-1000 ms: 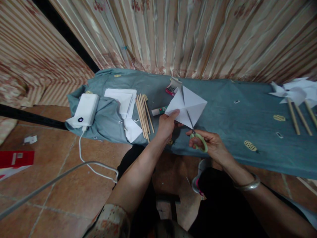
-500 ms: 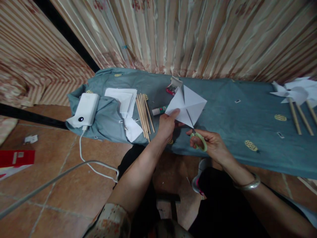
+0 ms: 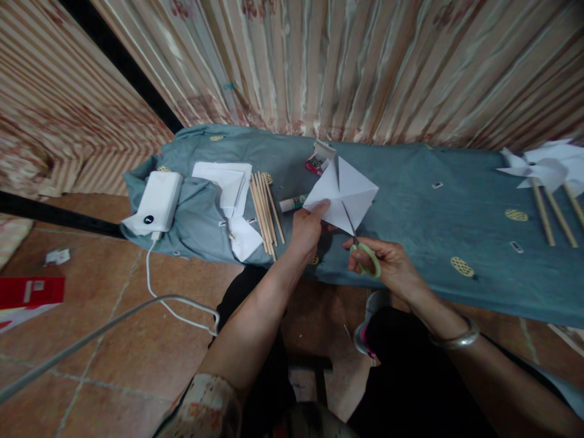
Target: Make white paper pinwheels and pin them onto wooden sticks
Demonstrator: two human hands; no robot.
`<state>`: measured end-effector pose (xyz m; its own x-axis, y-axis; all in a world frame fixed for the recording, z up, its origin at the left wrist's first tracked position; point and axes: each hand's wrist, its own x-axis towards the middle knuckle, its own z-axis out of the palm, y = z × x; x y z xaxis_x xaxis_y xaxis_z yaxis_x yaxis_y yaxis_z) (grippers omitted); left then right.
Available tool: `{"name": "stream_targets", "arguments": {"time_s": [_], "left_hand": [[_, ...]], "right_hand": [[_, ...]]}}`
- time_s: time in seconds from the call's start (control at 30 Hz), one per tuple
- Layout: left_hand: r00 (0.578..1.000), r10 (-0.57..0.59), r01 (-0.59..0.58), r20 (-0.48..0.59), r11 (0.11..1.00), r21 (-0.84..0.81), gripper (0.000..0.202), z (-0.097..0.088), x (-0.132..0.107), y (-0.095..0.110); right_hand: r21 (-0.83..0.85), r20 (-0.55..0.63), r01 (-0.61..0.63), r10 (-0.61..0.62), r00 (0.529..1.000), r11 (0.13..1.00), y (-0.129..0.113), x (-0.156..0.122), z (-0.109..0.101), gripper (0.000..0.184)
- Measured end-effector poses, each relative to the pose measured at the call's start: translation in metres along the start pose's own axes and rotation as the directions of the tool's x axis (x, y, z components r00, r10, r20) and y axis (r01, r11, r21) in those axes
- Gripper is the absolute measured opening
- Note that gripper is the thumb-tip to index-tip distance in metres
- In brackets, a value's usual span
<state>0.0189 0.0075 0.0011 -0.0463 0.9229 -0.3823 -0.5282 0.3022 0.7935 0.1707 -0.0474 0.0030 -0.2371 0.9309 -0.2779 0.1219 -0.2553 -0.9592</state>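
One white sheet [image 3: 358,190] lies square-on like a diamond at the middle of the view, with one slit cut in from its 12 o'clock corner. One pair of green-handled scissors [image 3: 376,264] has its blades on the sheet at the 6 o'clock corner, pointing towards 11.

Around the sheet, there is one opened box [image 3: 316,164] of small metal pieces at 11 o'clock, and one glue stick [image 3: 288,205] at 9. Farther out at 9 come a bundle of wooden sticks [image 3: 259,204], overlapping too much for a sure count, then several loose papers [image 3: 233,185] and one white power bank [image 3: 160,194] with one cable [image 3: 146,267]. At 3 o'clock, at least two paper pinwheels [image 3: 545,173] overlap above three sticks.

The print on the glue stick and the digits on the power bank are too small to read.

The left hand [image 3: 308,230] reaches in from 7 o'clock, its grip pinching the sheet, thumb on top. The right hand [image 3: 387,260] comes from 5 o'clock, its grip wrapped about the scissors' handles; one silver bangle [image 3: 463,340] circles that wrist.
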Motion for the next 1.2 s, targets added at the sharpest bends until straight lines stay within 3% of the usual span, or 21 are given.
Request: {"name": "stream_targets", "arguments": {"time_s": [0.23,0.43,0.5,0.6,0.67,0.73,0.87,1.03,1.2], "left_hand": [[0.999,0.051,-0.052,-0.007,0.998,-0.019,0.005,-0.004,0.005,0.004],[0.995,0.088,-0.089,-0.04,0.996,-0.031,0.011,-0.013,0.01,0.01],[0.996,0.089,-0.089,-0.026,0.996,-0.026,0.012,-0.014,0.01,0.01],[0.997,0.073,-0.073,0.022,0.997,0.012,0.01,-0.014,0.009,0.007],[0.997,0.048,-0.051,0.059,0.997,0.052,0.007,-0.013,0.008,0.004],[0.995,0.028,-0.037,0.096,0.995,0.091,0.005,-0.012,0.008,0.0],[0.988,0.03,-0.061,0.154,0.978,0.199,0.006,-0.012,0.008,-0.007],[0.974,-0.028,-0.053,0.226,0.937,0.345,0.009,-0.015,0.007,-0.01],[0.959,-0.095,0.033,0.266,0.972,0.231,0.024,-0.011,0.004,-0.005]], "right_hand": [[-0.006,0.162,-0.061,0.061,0.985,0.998,-0.001,-0.007,-0.013,0.054],[-0.089,0.311,-0.204,0.222,0.924,0.975,-0.01,-0.011,-0.058,0.049],[-0.134,0.244,-0.204,0.232,0.942,0.97,-0.011,-0.01,-0.071,0.046],[-0.078,-0.017,-0.151,0.15,0.989,0.986,-0.009,-0.005,-0.078,0.04],[-0.003,-0.176,-0.067,0.066,0.982,0.998,-0.009,0.0,-0.075,0.037],[0.046,-0.259,0.004,0.008,0.966,0.999,-0.011,0.004,-0.069,0.036],[0.039,-0.306,0.065,-0.05,0.951,0.997,-0.018,0.01,-0.06,0.033],[0.053,-0.276,0.041,-0.024,0.961,0.998,-0.022,0.015,-0.047,0.041],[0.051,-0.294,0.048,-0.031,0.955,0.998,-0.017,0.02,-0.037,0.035]]}}
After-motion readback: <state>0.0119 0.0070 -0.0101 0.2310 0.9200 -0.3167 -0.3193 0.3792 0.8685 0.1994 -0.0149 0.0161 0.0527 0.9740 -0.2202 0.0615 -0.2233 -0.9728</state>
